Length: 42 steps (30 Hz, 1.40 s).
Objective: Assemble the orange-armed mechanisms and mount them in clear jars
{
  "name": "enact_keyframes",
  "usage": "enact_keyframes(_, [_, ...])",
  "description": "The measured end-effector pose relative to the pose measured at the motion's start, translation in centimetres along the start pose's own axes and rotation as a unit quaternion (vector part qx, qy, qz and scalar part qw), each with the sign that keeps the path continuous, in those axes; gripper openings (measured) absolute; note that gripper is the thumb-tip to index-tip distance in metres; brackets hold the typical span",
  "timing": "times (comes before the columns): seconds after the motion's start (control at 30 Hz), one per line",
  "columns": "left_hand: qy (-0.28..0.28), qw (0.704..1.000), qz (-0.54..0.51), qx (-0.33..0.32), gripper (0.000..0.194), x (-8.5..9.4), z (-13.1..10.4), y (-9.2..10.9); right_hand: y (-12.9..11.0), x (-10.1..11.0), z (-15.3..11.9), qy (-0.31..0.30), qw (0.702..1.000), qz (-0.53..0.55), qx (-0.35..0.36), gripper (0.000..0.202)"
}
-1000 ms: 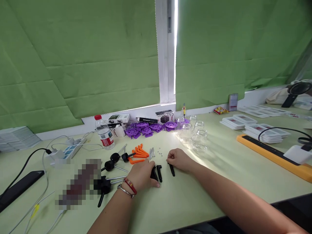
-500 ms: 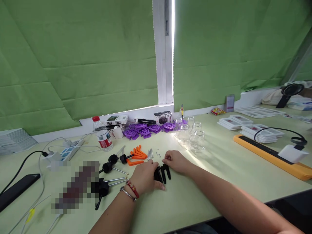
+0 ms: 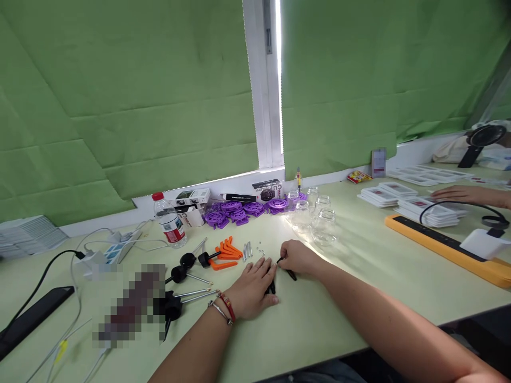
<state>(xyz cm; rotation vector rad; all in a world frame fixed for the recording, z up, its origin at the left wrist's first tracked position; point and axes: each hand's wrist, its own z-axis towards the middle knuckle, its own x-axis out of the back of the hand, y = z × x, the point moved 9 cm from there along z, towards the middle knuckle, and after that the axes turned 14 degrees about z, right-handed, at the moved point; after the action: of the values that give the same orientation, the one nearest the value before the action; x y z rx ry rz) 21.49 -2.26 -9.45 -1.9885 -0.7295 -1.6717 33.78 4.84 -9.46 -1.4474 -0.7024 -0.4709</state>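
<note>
My left hand (image 3: 252, 288) lies palm down with its fingers stretched out over small black tubular parts (image 3: 272, 288), most of which it hides. To its right, my right hand (image 3: 298, 257) pinches one slim black part (image 3: 293, 275) close to the tabletop; the fingertips partly cover it. Just beyond my hands are a row of short metal screws (image 3: 247, 250) and several tiny nuts (image 3: 260, 248). Orange L-shaped pieces (image 3: 228, 249) lie farther left. Black knobs with metal rods (image 3: 172, 306) rest left of my left wrist.
Purple discs (image 3: 239, 214) and small boxes line the wall. Glass jars (image 3: 324, 226) stand right of them, a water bottle (image 3: 171, 226) left. An orange-edged power strip (image 3: 443, 250) lies at right. Another person's hand (image 3: 459, 193) rests by white card stacks (image 3: 425, 213).
My left hand has spread over the black parts and moved right. My right hand has shifted slightly right, with one black part now apart from the others. Another person's hand has appeared at right.
</note>
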Motion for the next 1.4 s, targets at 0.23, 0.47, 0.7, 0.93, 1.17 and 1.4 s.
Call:
enact_keyframes(0.23, [0.031,0.999,0.006,0.017,0.072,0.4,0.5,0.1,-1.6,0.9,-0.9,0.07,0.989,-0.128,0.028,0.016])
enact_keyframes(0.47, [0.033,0.999,-0.002,0.019,0.077,0.2,0.7,-0.1,-1.0,-0.5,-0.8,0.021,0.999,-0.027,0.028,0.022])
enact_keyframes(0.7, [0.034,0.999,0.001,0.02,0.077,0.2,0.7,-0.1,1.1,-1.3,0.2,-0.045,0.987,0.148,-0.046,0.024])
enact_keyframes(0.93, [0.05,0.999,0.008,0.019,0.078,0.3,1.1,-0.1,1.4,-2.9,-0.4,-0.091,0.969,0.206,-0.102,0.026])
enact_keyframes(1.17, [0.091,0.996,-0.008,0.011,0.08,0.9,0.9,0.1,-0.8,-0.2,-0.4,-0.009,0.997,0.078,0.014,0.025])
enact_keyframes(1.4, [0.341,0.922,-0.093,0.158,0.048,5.5,-2.4,-4.9,-8.0,0.4,-3.7,0.024,0.954,-0.004,0.299,0.028])
